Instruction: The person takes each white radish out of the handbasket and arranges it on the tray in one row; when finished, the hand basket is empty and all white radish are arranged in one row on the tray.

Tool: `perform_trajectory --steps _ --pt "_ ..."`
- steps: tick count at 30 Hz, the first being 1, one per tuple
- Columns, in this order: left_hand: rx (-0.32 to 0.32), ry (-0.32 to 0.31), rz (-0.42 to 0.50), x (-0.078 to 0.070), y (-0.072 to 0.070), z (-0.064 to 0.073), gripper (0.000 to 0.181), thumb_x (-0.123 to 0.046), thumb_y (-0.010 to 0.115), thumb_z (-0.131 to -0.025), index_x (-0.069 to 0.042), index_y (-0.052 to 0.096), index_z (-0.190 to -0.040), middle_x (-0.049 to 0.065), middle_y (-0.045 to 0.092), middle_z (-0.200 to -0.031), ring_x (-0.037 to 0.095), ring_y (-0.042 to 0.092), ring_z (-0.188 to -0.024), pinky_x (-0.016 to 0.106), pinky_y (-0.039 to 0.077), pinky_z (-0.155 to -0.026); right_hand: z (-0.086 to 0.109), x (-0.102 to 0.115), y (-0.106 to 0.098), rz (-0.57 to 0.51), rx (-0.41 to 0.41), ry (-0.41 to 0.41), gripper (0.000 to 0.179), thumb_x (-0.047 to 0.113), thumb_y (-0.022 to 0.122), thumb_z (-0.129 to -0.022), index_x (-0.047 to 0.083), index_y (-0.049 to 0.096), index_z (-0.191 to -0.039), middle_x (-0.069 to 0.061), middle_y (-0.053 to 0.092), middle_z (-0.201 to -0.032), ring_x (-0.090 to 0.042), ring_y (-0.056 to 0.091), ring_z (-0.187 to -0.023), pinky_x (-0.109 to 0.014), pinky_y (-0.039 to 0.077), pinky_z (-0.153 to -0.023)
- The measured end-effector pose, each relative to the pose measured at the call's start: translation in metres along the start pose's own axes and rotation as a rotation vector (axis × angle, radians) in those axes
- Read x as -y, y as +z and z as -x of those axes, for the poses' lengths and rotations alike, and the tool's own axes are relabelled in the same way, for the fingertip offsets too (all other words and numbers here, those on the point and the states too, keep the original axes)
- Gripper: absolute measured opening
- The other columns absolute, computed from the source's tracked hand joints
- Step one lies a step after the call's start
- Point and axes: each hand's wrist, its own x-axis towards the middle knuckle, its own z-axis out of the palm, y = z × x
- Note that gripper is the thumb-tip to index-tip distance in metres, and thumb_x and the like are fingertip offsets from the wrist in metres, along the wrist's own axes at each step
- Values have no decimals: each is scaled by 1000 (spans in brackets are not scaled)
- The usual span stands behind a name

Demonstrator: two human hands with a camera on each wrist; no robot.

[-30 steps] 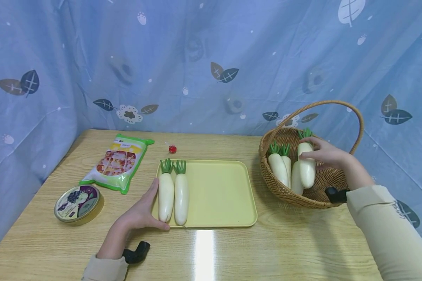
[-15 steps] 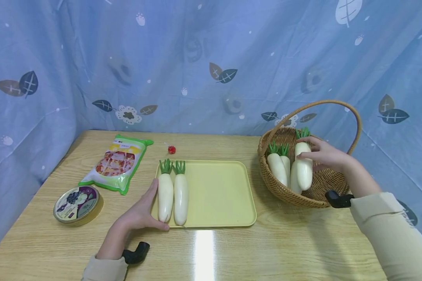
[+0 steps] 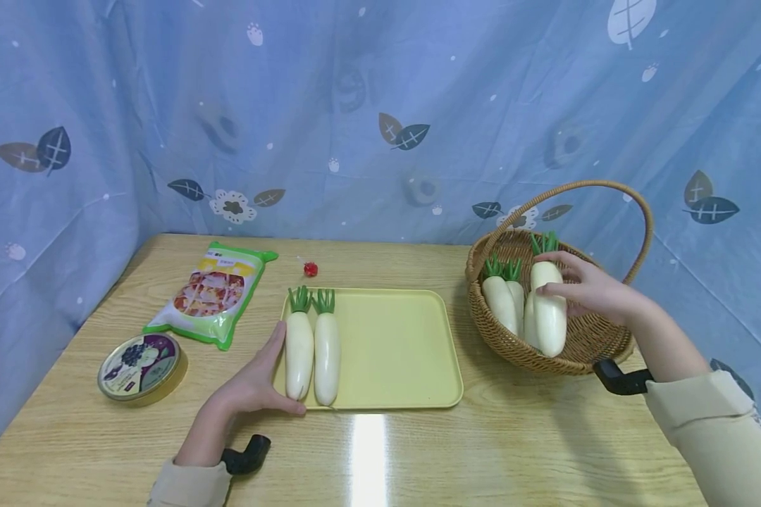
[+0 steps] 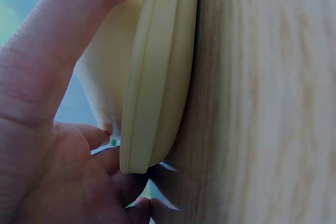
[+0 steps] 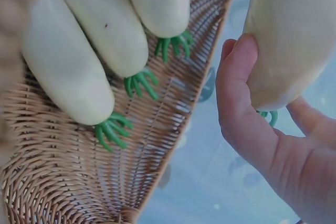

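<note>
My right hand [image 3: 592, 290] grips a white radish [image 3: 550, 313] with green leaf stubs, thumb on one side and fingers on the other. In the right wrist view this radish [image 5: 291, 40] is apart from the several radishes [image 5: 73, 61] lying in the wicker basket [image 3: 514, 352]. My left hand [image 3: 256, 380] holds the near left corner of a yellow tray [image 3: 393, 352], the thumb along the front edge and the fingers along the left side. Two radishes, a left one [image 3: 299, 355] and a right one [image 3: 327, 359], lie side by side on the tray's left part, leaves pointing away.
A green-edged food bag [image 3: 212, 296] lies at the back left, with a round tin [image 3: 141, 366] in front of it. Behind the tray is a small red object [image 3: 311, 269]. The basket's tall handle [image 3: 609, 184] arches above the radishes. A blue curtain [image 3: 330, 141] hangs behind the table.
The gripped radish has come slightly nearer the basket's front rim, its leaf end tilting more under my right hand. My right forearm has shifted a little right. My left hand and the tray stay put.
</note>
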Motion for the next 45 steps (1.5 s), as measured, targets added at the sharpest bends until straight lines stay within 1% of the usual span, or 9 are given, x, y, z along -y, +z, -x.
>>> perform_trajectory --steps 7,18,21,26,28,32,37,40,45 --pt "1 -4 0 -1 -1 1 143 -37 89 -49 1 -12 -143 24 -11 -149 42 -3 -135 56 7 -106 9 4 11 6 -16 -26 67 21 59 -89 5 20 -142 -33 31 -127 -43 50 -103 -48 53 -71" --pt "-2 3 1 0 0 0 143 -38 89 -48 0 -12 -144 24 -10 -149 41 -3 -135 56 7 -106 24 10 30 -4 -15 -80 66 16 60 -88 6 22 -141 -31 36 -121 -34 56 -94 -46 53 -67" --pt "-5 7 4 -1 0 0 143 -37 89 -48 0 -11 -143 24 -10 -149 41 -3 -135 56 7 -106 29 13 36 -3 -13 -91 65 17 62 -87 7 25 -140 -31 36 -122 -35 56 -95 -45 53 -67" --pt "-4 7 7 -1 0 0 143 -37 89 -48 1 -12 -143 25 -11 -148 41 -4 -135 56 6 -106 37 19 46 13 0 -131 64 16 63 -86 9 28 -138 -30 37 -124 -40 55 -101 -42 53 -66" --pt "-3 8 6 -1 0 0 143 -37 89 -48 1 -12 -143 25 -11 -148 41 -4 -135 56 6 -106 40 22 50 22 8 -152 63 15 63 -86 8 29 -138 -30 38 -122 -39 57 -101 -41 52 -65" --pt "-4 15 2 0 0 0 143 -37 89 -49 2 -12 -143 25 -11 -148 41 -4 -135 56 6 -106 44 27 57 38 12 -171 63 15 64 -85 8 30 -137 -28 42 -119 -33 61 -94 -38 51 -65" --pt "-4 22 -1 0 1 -1 143 -38 89 -49 1 -11 -143 25 -10 -149 41 -4 -135 56 7 -106 45 32 66 45 24 -205 61 14 65 -84 8 32 -135 -25 44 -117 -28 62 -89 -38 51 -65" --pt "-5 23 4 1 0 -1 143 -37 89 -49 1 -12 -143 25 -10 -149 41 -4 -135 56 7 -106 45 34 70 43 27 -216 60 14 66 -84 9 34 -134 -24 43 -119 -31 60 -93 -38 51 -66" --pt "-7 25 14 1 0 -1 143 -37 89 -49 1 -12 -143 25 -10 -149 41 -3 -135 57 7 -106 44 38 76 50 27 -223 59 17 66 -84 10 34 -134 -23 39 -124 -43 53 -104 -39 51 -68"
